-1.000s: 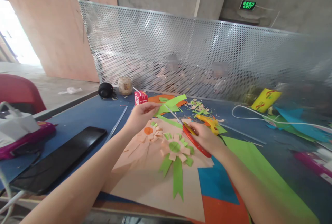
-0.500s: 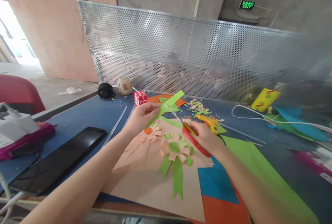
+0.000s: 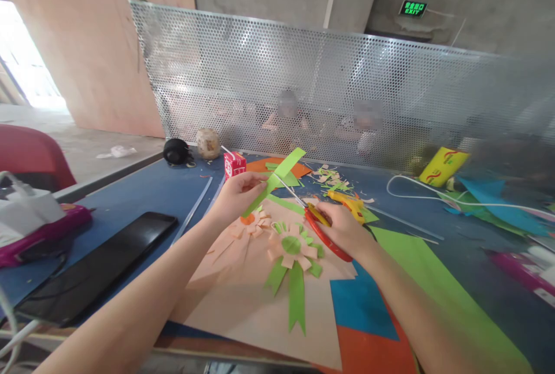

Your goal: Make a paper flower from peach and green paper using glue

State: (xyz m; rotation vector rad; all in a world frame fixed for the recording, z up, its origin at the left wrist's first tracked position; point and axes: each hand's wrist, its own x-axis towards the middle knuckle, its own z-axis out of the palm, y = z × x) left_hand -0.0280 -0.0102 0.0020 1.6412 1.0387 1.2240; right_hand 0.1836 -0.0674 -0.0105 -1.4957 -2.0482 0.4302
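My left hand (image 3: pixel 239 193) pinches a green paper strip (image 3: pixel 289 163) that slants up to the right. In my right hand (image 3: pixel 340 225) is a pair of scissors (image 3: pixel 321 230) with red and yellow handles, its blades touching the strip's lower edge near my left fingertips. Below them, on a peach paper sheet (image 3: pixel 260 310), lies a paper flower rosette (image 3: pixel 291 244) with a green centre, peach and green petals and notched green tails. Partly behind my left wrist is a second peach flower (image 3: pixel 248 219) with an orange centre.
A yellow glue gun (image 3: pixel 350 205) lies just beyond my right hand. Paper scraps (image 3: pixel 330 177), a red drink carton (image 3: pixel 235 164) and a black phone (image 3: pixel 102 264) are on the blue table. A perforated metal screen (image 3: pixel 260 73) borders the back; blue paper (image 3: pixel 364 304) lies front right.
The green strip's far end has shifted slightly left and down. Both hands keep nearly the same place, with the scissors still at the strip.
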